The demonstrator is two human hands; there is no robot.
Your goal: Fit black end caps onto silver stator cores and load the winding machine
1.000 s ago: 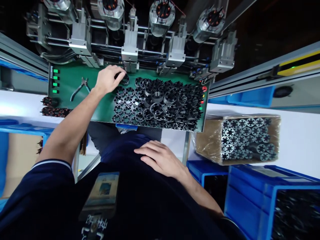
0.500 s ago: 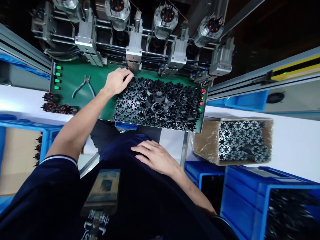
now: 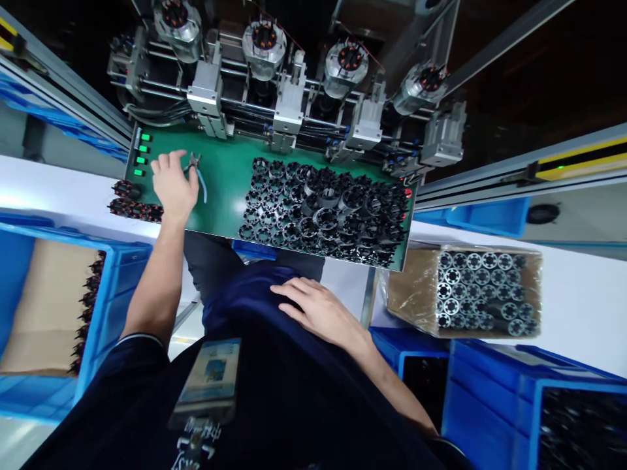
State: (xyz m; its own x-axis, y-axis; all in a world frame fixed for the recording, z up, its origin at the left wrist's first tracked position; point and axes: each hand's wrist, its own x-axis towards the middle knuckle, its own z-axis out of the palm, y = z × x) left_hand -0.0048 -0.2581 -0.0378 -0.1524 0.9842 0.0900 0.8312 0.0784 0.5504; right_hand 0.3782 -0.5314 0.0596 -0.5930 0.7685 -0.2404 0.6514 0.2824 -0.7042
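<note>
My left hand (image 3: 175, 188) is over the left part of the green machine top (image 3: 220, 189), fingers apart and slightly bent, holding nothing I can see. Just right of it lie the cutting pliers (image 3: 204, 189), one handle partly covered by the hand. Green lit buttons (image 3: 142, 149) sit just beyond its fingertips to the left. My right hand (image 3: 321, 312) rests against the dark shirt at my lap, fingers stretched out and nothing in them. Black slotted ring-shaped cores (image 3: 326, 219) stand crowded on the right of the green top, away from both hands.
Motor stators with copper windings (image 3: 134, 209) lie at the top's left edge. Behind stands the winding machine (image 3: 289, 111) with several holders. To the right are a carton of metal cores (image 3: 416, 281) and blue bins (image 3: 490, 391); another blue bin (image 3: 117, 281) is at left.
My left hand has moved left from the edge of the black cores to beside the pliers and green buttons. The view has shifted a little; my right hand stays at my lap.
</note>
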